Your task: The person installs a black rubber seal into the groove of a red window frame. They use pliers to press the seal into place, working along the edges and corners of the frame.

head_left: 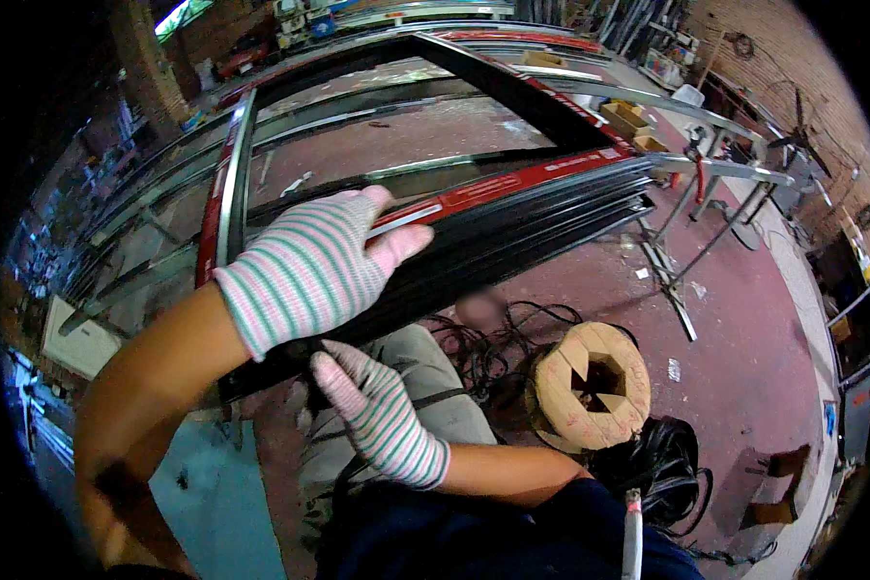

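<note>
A rectangular metal frame (498, 188), dark with red film along its sides, lies tilted across the view. Several dark ribbed profiles form its near side. My left hand (304, 261), in a white, green and pink striped glove, grips this near side, thumb and a finger spread over the red-filmed edge. Below it, close to the near left corner, my right hand (387, 420) wears a matching glove. Its thumb and fingers are pinched together on a thin black strip (440, 396), which trails over my grey-trousered leg (396, 358). The strip's end at the fingertips is hidden.
A cardboard spool (609, 425) stands on the red floor, beside tangled black cords (493, 343) and a black plastic bag (662, 464). Metal rails on trestles (744, 174) support the frame. A pale blue sheet (213, 493) lies at lower left, an open carton (778, 488) at right.
</note>
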A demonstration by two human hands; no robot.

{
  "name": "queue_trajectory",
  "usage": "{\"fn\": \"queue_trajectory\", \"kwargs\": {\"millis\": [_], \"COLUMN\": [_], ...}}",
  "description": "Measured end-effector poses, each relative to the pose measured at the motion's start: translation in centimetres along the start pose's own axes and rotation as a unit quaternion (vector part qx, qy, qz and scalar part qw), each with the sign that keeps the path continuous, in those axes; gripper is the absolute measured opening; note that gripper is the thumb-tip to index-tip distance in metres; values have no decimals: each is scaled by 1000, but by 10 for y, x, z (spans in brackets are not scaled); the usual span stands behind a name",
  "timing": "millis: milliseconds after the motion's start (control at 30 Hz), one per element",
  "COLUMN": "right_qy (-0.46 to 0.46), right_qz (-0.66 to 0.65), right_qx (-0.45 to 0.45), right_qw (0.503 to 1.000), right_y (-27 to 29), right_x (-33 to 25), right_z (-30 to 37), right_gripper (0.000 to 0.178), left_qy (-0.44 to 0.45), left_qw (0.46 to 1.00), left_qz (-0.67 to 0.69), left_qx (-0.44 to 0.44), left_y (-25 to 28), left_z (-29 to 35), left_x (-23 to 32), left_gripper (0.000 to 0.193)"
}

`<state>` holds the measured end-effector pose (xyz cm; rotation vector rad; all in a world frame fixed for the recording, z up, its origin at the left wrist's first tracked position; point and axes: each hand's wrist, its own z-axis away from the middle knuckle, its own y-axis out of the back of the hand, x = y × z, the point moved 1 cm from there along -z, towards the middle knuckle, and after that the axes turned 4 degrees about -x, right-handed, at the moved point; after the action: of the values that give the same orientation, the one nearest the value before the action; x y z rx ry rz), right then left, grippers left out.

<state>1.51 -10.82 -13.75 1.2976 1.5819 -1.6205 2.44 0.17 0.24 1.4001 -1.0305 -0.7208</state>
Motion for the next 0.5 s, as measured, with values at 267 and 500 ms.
{"fn": "queue_trajectory", "kwargs": {"millis": [267, 500], "right_qy": [-16, -23], "right_qz": [-84, -92], "right_qx": [-41, -23], "right_qw": [996, 995], "right_y": [1, -2], "right_x": [-4, -12], "right_z": [-11, -12], "right_gripper": [38, 34], "left_qy": [29, 18], "left_qw": [998, 1000], "left_qz": [-30, 11], "left_qx": [-46, -20], "left_y": [6, -1], "left_z": [-7, 8], "left_x": [9, -14], "left_gripper": [69, 51]}}
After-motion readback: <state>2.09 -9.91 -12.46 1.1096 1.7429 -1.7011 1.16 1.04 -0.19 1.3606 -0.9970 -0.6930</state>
